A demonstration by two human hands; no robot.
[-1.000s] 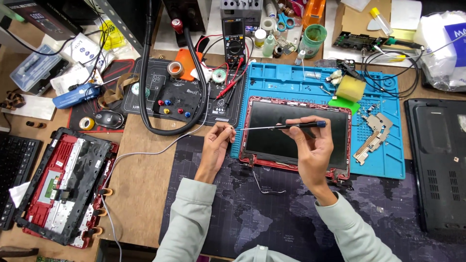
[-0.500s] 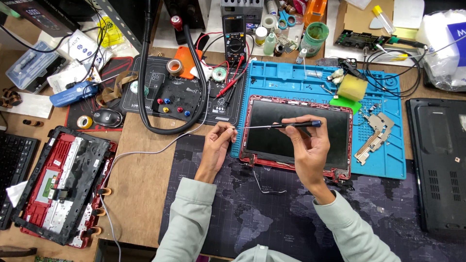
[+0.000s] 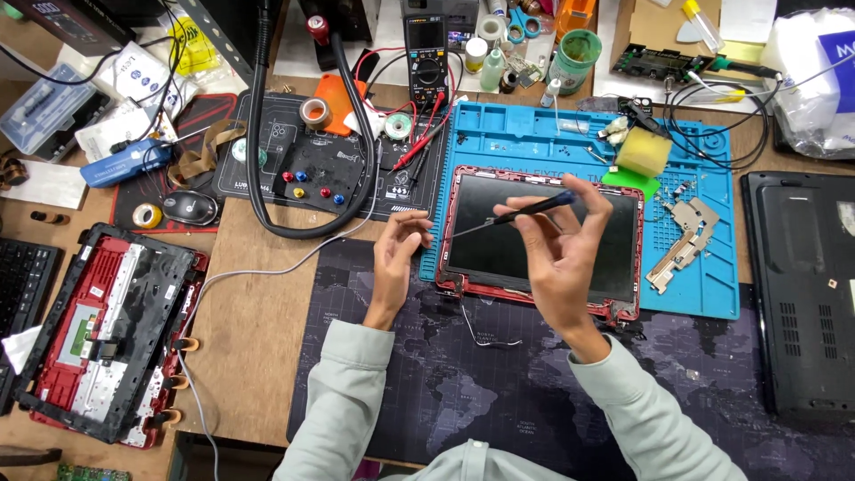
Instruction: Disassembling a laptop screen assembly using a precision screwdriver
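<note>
The right hand (image 3: pixel 561 258) pinches a thin screwdriver (image 3: pixel 521 211) between thumb and fingers, holding it nearly level above the red-framed screen panel (image 3: pixel 543 240), the tip pointing toward the left hand. The left hand (image 3: pixel 398 258) has its fingers curled together at the panel's left edge; whether they grip something small cannot be told.

The panel lies face up on a blue work mat (image 3: pixel 704 285). Right of the panel on that mat sit grey metal hinge brackets (image 3: pixel 681 245); above its upper right corner are a yellow sponge (image 3: pixel 643 151) and a green slip (image 3: pixel 631 181). Above the panel stands a multimeter (image 3: pixel 426 58) with red leads. Up and to the left of the panel lie a yellow printed packet (image 3: pixel 196 49) and a white labelled packet (image 3: pixel 125 76); a blue flat case (image 3: pixel 125 162) lies left of it. Far left of the panel rests an opened red laptop base (image 3: pixel 107 330), and far right a black laptop shell (image 3: pixel 802 294). A clear plastic bag with a blue label (image 3: pixel 819 80) sits above that shell.
</note>
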